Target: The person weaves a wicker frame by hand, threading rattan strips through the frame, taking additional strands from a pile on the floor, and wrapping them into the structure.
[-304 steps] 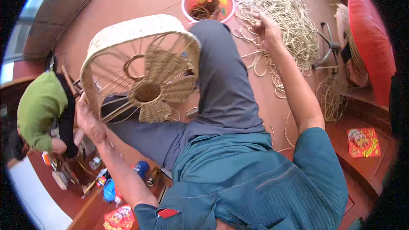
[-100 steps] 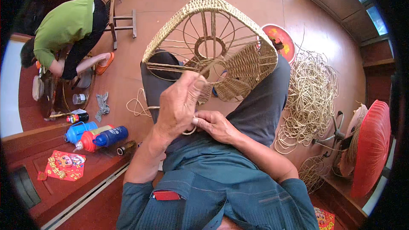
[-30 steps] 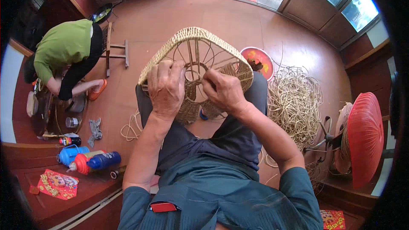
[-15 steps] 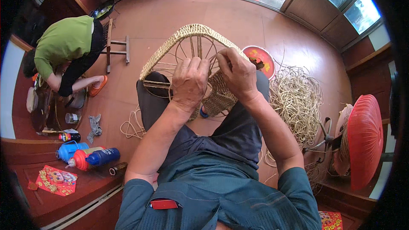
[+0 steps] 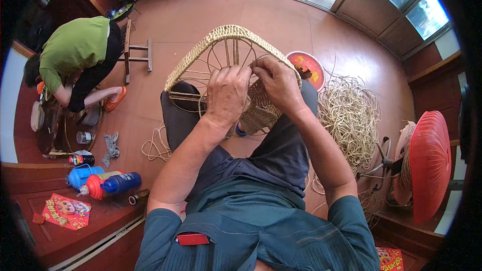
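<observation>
A rounded, woven straw-coloured frame (image 5: 193,60) rests across my thighs, its thick braided rim arching away from me. Thin cords and rods span its inside, and a tightly woven panel (image 5: 260,115) shows below my hands. My left hand (image 5: 228,93) is closed over the inner strands, knuckles up; its fingertips and whatever they grip are hidden. Right beside it, my right hand (image 5: 278,84) pinches a thin cord (image 5: 255,62) between thumb and fingers, close to the rim's right side.
A tangled heap of cord (image 5: 350,120) and a red basin (image 5: 306,70) lie to the right, with a red-covered fan (image 5: 430,166) beyond. At left, a person in green (image 5: 75,47) bends beside a wooden stool (image 5: 138,55). Bottles (image 5: 121,183) lie nearer on that side.
My right hand has shifted slightly left and down, its fingers now nearer my left hand. The frame has stayed nearly in place. The person at left has moved slightly.
</observation>
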The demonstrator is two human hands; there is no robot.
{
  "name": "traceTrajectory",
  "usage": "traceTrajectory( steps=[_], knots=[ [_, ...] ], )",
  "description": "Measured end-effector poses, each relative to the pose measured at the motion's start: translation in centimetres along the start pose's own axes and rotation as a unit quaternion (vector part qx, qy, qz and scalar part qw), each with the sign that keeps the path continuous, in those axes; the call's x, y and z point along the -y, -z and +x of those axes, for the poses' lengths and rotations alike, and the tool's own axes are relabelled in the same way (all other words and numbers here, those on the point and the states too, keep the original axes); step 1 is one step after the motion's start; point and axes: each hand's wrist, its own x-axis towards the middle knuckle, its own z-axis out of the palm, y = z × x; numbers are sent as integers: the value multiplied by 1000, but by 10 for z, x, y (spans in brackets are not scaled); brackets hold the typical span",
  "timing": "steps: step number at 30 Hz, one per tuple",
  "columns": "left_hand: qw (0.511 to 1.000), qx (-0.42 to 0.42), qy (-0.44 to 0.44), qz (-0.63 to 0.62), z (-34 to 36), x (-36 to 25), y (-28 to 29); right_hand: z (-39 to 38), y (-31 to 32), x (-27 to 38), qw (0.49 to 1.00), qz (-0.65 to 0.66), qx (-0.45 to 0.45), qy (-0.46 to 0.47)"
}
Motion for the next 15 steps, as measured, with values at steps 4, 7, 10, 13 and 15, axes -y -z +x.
traceTrajectory(
  steps=[4,7,10,13,15],
  knots=[
    [997,-29,31,-62,-14,-8,12,-3,1,3,997,-60,-19,32],
    [997,-15,44,-58,-35,-2,18,-7,-2,4,995,-73,-40,51],
    [999,-9,46,-20,-42,5,19,-11,-7,-3,994,-35,-80,61],
    [998,12,68,5,-33,4,25,-15,-10,-5,988,-21,-113,103],
    [996,35,82,10,-22,5,29,-17,-12,-4,980,-6,-151,132]
  ],
)
